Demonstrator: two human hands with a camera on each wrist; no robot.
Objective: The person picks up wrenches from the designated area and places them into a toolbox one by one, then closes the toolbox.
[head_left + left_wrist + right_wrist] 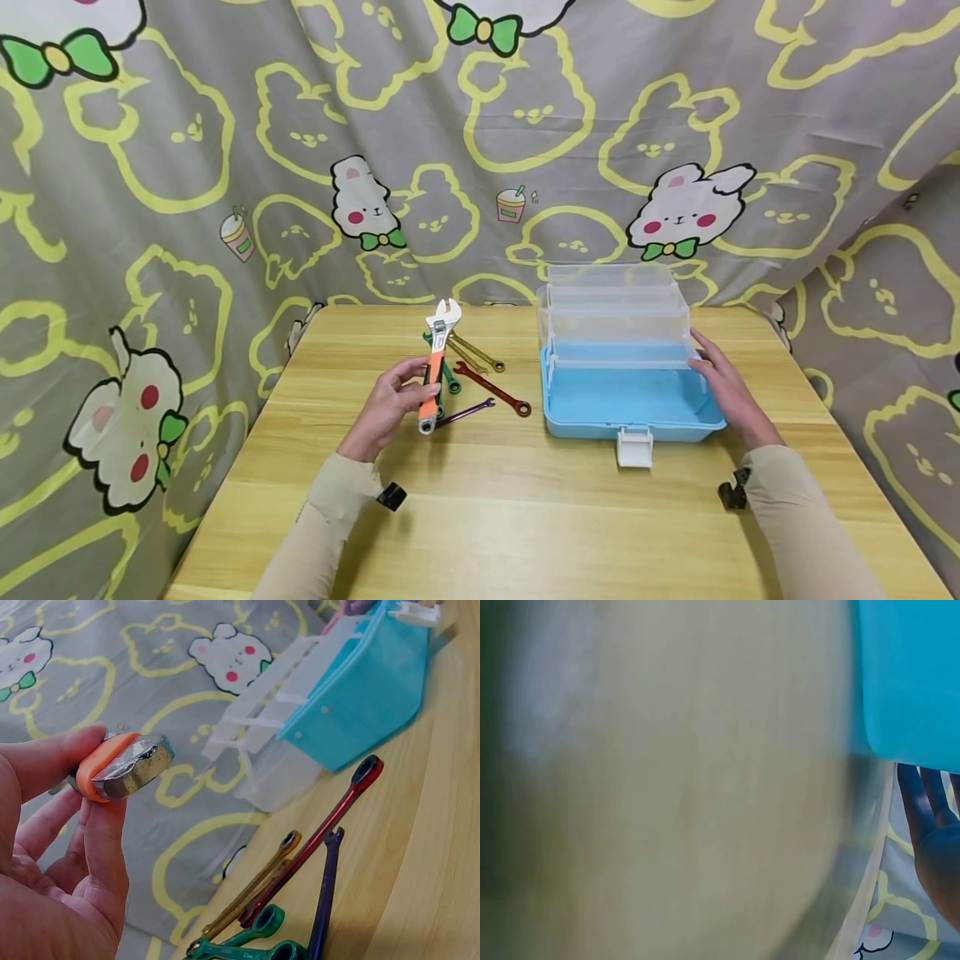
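Observation:
My left hand (390, 404) grips an adjustable wrench (435, 358) by its orange handle and holds it above the wooden table (480, 517), jaw end pointing away. In the left wrist view the wrench's handle end (124, 766) sits between thumb and fingers (97, 847). Several coloured spanners (480, 383) lie on the table just right of that hand; they appear red, purple, gold and green (300, 877). My right hand (723, 383) rests with straight fingers against the right side of a blue toolbox (622, 408) whose clear trays (615, 321) are folded open.
A grey curtain printed with yellow bear outlines and white bunnies (225, 167) hangs behind and beside the table. The toolbox's white latch (634, 446) points toward me. The right wrist view is blurred, showing table surface, a blue toolbox corner (907, 675) and fingers (930, 840).

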